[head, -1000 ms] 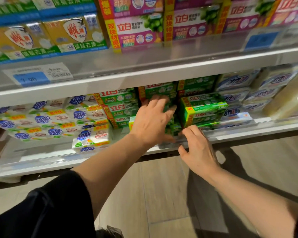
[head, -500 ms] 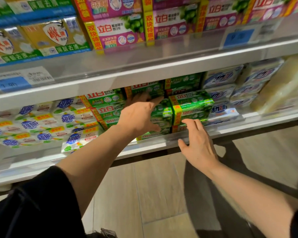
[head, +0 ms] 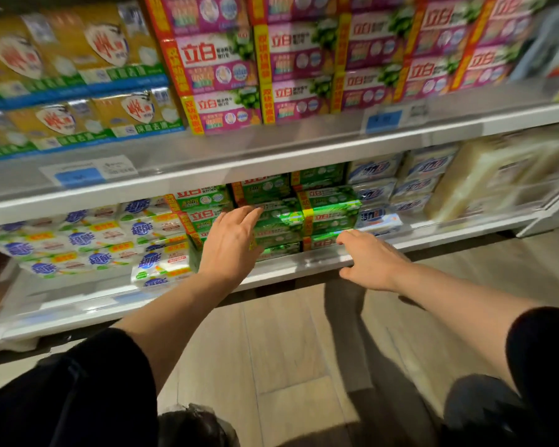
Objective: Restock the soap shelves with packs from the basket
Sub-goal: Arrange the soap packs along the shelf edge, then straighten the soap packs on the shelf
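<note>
White-and-blue soap packs [head: 88,240] are crowding the lower shelf [head: 297,266] beside the green soap packs [head: 323,217]. Your left hand [head: 229,246] is pressing flat-fingered on them; your right hand [head: 368,262] is resting loose-fingered at the shelf's lip

Green soap packs [head: 331,206] with red-and-yellow bands; magenta-pink packs [head: 226,64] likewise banded; white packs [head: 84,238] with blue logos; mustard-yellow packs [head: 78,50], green-and-blue stripes; black sleeves [head: 88,391].

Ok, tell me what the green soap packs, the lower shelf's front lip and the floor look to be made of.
Green soap packs: glossy plastic film, probably; bright glare streaks run across the wrap.
Lower shelf's front lip: clear plastic strip on a pale, likely painted-metal shelf; the packs show through it.
Floor: wood-look planks, matte; grain and seams show, though real wood or laminate is unclear.
</note>
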